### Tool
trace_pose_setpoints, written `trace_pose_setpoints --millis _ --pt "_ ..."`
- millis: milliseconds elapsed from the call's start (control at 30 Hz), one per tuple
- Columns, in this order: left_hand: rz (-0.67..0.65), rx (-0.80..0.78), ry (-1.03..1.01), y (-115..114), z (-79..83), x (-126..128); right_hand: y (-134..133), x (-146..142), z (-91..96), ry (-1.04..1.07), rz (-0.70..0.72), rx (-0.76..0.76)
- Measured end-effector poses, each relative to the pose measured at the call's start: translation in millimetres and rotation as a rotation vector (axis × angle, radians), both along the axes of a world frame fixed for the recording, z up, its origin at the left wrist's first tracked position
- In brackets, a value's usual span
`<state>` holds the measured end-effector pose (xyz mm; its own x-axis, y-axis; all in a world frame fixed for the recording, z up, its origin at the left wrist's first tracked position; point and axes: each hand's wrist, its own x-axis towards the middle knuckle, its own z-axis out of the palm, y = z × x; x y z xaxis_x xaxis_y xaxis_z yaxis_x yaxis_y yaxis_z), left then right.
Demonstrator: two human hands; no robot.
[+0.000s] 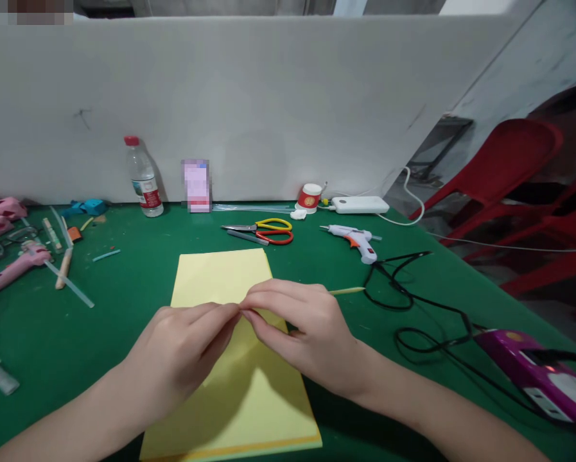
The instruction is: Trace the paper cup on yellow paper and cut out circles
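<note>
Over a stack of yellow paper [263, 410], my left hand [186, 350] and my right hand [307, 330] meet, fingertips touching. Both are closed in a pinch. Whatever sits between the fingertips is hidden or too small to make out. From behind my right hand a thin pale-green stick [348, 291] sticks out to the right; I cannot tell whether it is held or lies on the table. Just beyond the paper lie scissors [275, 232] with one yellow and one red handle, beside a grey blade-like strip [247, 237].
A white glue gun [355, 239] with a black cord lies right, near a purple power strip [533, 372]. Along the white panel stand a water bottle [144, 183], a phone [197, 186], a red-and-white cup [309, 197] and a white power bank [359, 205]. A pink glue gun [18, 266] is left.
</note>
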<state>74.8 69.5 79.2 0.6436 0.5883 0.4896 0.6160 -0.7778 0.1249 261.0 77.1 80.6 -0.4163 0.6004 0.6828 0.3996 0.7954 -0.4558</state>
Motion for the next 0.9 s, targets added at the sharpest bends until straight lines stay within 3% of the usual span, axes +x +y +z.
trace_pose_setpoints --millis 300,667,733,800,900 --pt "0.025 0.07 -0.005 1 6.2 -7 6 19 5.2 -0.07 -0.228 0.008" --pt "0.062 0.155 -0.09 1 24.0 -8 49 101 -15.9 -0.037 -0.643 0.064" --pt "0.058 0.142 -0.106 0 29.6 -7 48 106 -10.4 0.0 -0.649 0.053" --pt "0.048 0.111 -0.114 1 33.2 -7 39 100 -0.1 -0.012 -0.568 0.032" --pt "0.03 0.056 -0.127 6 34.6 -11 17 78 15.6 -0.195 -0.425 0.074"
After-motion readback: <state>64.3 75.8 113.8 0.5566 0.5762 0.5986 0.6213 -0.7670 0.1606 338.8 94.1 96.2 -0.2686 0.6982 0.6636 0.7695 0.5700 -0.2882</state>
